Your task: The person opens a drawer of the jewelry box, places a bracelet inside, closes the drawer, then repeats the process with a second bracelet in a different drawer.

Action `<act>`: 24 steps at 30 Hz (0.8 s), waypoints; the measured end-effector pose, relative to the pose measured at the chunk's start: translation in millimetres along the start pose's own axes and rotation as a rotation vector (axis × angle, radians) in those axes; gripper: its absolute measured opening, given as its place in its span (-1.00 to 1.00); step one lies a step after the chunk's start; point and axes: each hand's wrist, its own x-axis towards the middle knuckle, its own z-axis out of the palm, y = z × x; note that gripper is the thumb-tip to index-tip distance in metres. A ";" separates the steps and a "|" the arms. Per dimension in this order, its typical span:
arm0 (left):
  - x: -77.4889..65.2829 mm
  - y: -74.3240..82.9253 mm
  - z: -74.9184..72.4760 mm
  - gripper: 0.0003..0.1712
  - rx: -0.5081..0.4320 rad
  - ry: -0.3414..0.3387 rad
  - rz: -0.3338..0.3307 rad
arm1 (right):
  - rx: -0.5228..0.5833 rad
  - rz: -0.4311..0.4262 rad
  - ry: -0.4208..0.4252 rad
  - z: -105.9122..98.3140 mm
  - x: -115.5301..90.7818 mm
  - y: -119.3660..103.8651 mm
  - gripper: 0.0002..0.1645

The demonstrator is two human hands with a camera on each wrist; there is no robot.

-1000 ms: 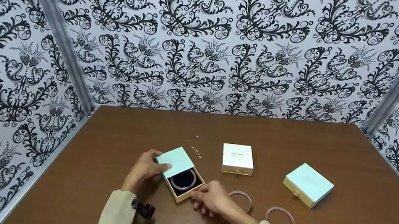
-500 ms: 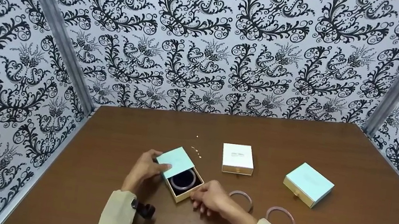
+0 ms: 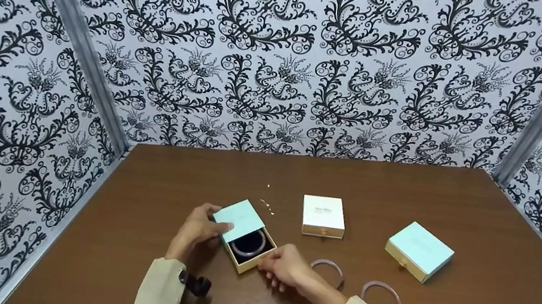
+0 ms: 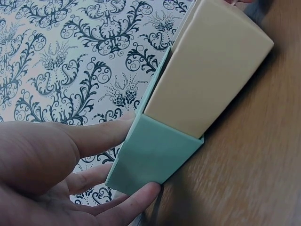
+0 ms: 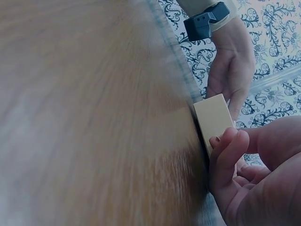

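Observation:
A teal jewellery box sleeve [image 3: 239,219] lies on the table with its cream drawer [image 3: 248,265] slid partly out. On the drawer's dark lining rests a bangle [image 3: 248,254], its far edge close to the sleeve. My left hand [image 3: 197,226] grips the sleeve, thumb on top; in the left wrist view its fingers [image 4: 136,202] reach along the sleeve's side. With curled fingers, my right hand [image 3: 285,267] pinches the drawer's front, where a small pull tab [image 5: 214,141] peeks out in the right wrist view. Those fingers mostly hide the tab.
Two pale mauve bangles, one nearer [image 3: 381,301] and one partly behind the right wrist [image 3: 328,272], lie to the right. A white drawer box [image 3: 323,215] and another teal box [image 3: 419,251] stand farther back. Small pale bits [image 3: 268,206] lie beyond the sleeve. Patterned walls enclose the table.
The right hand and forearm have shifted very slightly left, with the drawer's front edge a touch closer to the sleeve. The left hand stays as it was.

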 end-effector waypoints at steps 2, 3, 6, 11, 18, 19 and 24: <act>0.4 0.0 0.0 -0.30 0.005 -0.002 -0.002 | -0.001 -0.004 0.006 0.2 0.2 -0.9 -0.74; 0.4 -0.2 0.0 -0.30 0.006 -0.003 -0.004 | -0.001 -0.007 0.009 0.4 0.4 -1.3 -0.74; 0.0 0.0 -0.4 -0.30 0.008 -0.009 -0.009 | -0.001 -0.009 0.015 0.6 1.3 -2.4 -0.76; -1.6 0.0 -1.7 -0.27 0.008 -0.017 -0.017 | 0.008 0.003 0.016 1.1 4.0 -2.8 -0.78; -2.1 -0.2 -3.3 -0.25 0.010 -0.018 0.023 | 0.016 0.011 0.024 2.6 9.6 -2.5 -0.79; -2.1 0.0 -3.3 -0.25 0.011 -0.018 0.024 | 0.014 0.010 0.026 2.7 10.1 -2.5 -0.79; -3.1 0.2 -2.4 -0.27 0.007 -0.018 0.014 | 0.013 0.020 0.032 3.0 11.7 -3.3 -0.79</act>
